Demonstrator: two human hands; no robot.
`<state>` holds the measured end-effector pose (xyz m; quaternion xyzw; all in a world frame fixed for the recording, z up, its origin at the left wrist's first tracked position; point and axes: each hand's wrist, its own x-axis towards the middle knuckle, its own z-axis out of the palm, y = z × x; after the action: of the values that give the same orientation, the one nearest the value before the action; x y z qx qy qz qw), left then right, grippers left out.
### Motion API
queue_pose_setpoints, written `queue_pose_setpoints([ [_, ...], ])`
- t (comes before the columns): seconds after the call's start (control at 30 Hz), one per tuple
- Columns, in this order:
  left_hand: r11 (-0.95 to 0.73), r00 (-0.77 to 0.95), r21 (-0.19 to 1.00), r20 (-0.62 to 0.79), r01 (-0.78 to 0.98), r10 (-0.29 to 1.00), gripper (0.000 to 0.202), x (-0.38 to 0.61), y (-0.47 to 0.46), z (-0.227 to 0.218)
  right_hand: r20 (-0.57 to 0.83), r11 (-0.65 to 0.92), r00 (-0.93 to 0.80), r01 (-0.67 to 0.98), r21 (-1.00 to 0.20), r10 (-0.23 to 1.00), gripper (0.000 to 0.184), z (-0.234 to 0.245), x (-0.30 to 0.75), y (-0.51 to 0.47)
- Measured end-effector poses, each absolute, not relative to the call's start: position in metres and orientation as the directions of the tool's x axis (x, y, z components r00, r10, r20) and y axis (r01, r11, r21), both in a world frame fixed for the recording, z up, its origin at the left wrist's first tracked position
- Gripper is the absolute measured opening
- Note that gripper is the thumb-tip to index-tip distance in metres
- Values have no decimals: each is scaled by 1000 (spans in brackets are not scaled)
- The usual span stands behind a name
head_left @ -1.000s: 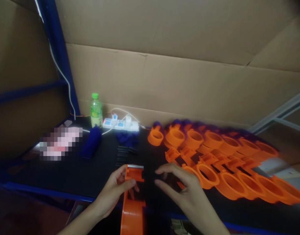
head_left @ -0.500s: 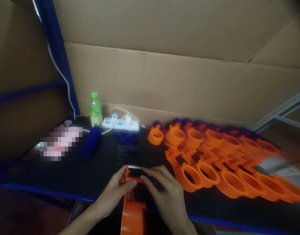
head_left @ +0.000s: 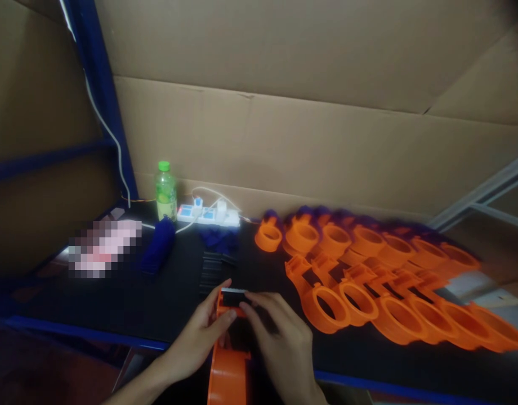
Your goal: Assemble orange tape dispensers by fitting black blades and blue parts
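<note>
An orange tape dispenser is held upright near the table's front edge, its round lower part toward me. My left hand grips the upper left side of it, thumb across the front and fingers behind. A black cutter strip with a pale serrated blade sits across the dispenser's top end. My right hand pinches the right end of that strip between thumb and fingers; the fingertips partly hide it. Just beyond the hands, several black strips lie side by side on the table.
Two rows of orange tape dispensers stand on the right, the back row with dark blue parts. Behind are a green-capped bottle and a white power strip. A dark blue bundle and a blurred-out pinkish item lie left.
Both hands and the dispenser stay nearly in place. My right hand has shifted slightly left and down, and more of the black strip shows.
</note>
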<state>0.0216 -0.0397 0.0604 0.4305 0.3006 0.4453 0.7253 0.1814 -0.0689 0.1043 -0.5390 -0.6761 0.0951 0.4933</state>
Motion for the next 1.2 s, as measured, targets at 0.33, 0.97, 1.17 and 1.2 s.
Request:
queue_pose_setpoints([
  [0.33,257,430,906,-95,-336,898,78,20,-36,49,565,420,6,662,-621,825,12,102,178,-64],
  [0.97,425,428,737,-202,-526,881,41,21,-34,68,309,349,-278,914,-205,909,30,107,207,74],
  [1.17,413,394,735,-214,-537,894,34,21,-38,75,255,303,-256,939,-164,932,22,92,211,81],
  [1.2,415,396,732,-215,-539,893,34,21,-38,76,250,293,-248,942,-163,936,21,91,211,81],
])
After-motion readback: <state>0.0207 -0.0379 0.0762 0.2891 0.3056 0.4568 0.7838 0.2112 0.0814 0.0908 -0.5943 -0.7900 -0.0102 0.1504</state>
